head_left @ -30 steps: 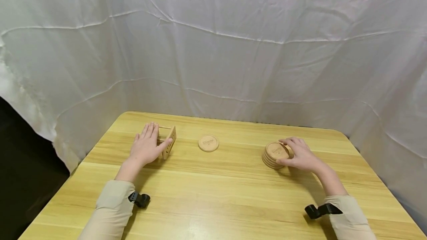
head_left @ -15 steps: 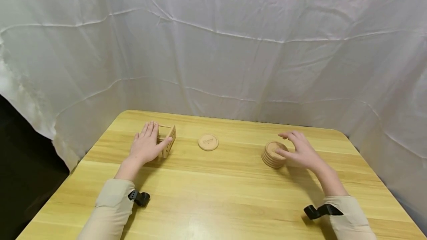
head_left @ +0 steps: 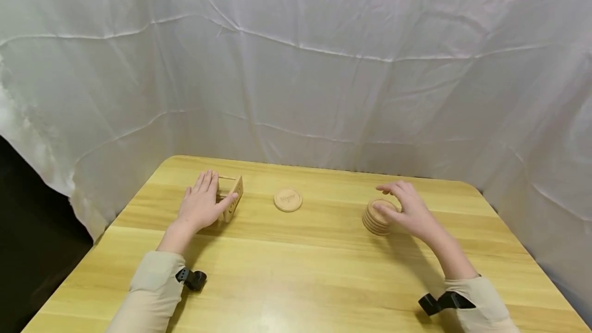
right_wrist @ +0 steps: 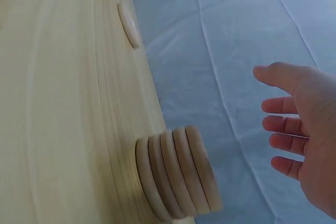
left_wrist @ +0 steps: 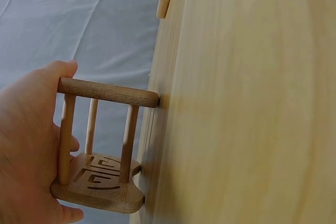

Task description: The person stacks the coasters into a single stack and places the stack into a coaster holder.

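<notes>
My left hand (head_left: 201, 207) lies across a wooden coaster holder (head_left: 235, 199), with the thumb on the near-right side panel and the fingers over the other side. In the left wrist view, the hand grips the holder (left_wrist: 107, 92) from one side; thin posts join its two panels, and one panel has cut-out patterns. Above a stack of round wooden coasters (head_left: 376, 223) hovers my right hand (head_left: 413, 215), fingers loosely bent. The right wrist view shows that hand (right_wrist: 310, 124) apart from the stack (right_wrist: 178, 174), holding nothing. Between the hands, a single coaster (head_left: 288, 200) lies flat.
Everything stands on a light wooden table (head_left: 296, 281), toward its far edge. A pale curtain (head_left: 296, 86) hangs behind and around the table. Each wrist carries a black strapped device, such as the left camera (head_left: 198, 280).
My right hand has let go of the coaster stack, lifted and shifted left over it. The left hand and the holder stay in place.
</notes>
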Tool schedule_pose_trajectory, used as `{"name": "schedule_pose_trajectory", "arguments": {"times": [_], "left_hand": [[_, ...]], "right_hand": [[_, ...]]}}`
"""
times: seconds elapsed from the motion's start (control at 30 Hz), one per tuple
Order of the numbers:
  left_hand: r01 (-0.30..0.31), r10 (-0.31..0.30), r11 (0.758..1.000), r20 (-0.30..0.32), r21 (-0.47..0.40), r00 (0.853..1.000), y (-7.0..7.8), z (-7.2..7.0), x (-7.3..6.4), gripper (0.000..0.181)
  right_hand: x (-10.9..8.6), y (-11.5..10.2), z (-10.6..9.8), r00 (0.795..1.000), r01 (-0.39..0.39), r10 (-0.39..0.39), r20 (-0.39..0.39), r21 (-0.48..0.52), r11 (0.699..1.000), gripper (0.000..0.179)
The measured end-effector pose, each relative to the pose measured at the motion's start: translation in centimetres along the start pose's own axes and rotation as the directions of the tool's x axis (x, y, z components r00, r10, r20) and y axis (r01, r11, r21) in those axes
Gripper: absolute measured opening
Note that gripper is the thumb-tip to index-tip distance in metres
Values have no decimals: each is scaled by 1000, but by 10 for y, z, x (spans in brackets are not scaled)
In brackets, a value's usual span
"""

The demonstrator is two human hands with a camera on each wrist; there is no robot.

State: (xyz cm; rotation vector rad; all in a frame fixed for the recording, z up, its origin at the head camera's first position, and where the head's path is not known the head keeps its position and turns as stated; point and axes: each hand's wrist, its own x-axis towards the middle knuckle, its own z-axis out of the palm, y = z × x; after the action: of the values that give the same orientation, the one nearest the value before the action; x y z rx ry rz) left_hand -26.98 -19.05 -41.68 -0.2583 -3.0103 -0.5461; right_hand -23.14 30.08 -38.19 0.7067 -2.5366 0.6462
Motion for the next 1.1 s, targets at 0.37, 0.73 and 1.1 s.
{"name": "schedule_pose_trajectory", "arguments": {"times": [0.37, 0.73, 1.1], "left_hand": [[-2, 2, 1000, 4, -8, 1000, 4, 6, -1, 96], [-4, 4, 1000, -12, -3, 1000, 0, 8, -3, 95], [8, -8, 1000, -15, -13, 1000, -1, 8, -5, 97]], "right_hand": [[1, -31, 15, 994, 101, -102, -45, -30, 994, 40], [4, -61, 31, 994, 112, -113, -6, -60, 992, 41], [27, -77, 58, 996, 80, -82, 46, 43, 996, 46]]}}
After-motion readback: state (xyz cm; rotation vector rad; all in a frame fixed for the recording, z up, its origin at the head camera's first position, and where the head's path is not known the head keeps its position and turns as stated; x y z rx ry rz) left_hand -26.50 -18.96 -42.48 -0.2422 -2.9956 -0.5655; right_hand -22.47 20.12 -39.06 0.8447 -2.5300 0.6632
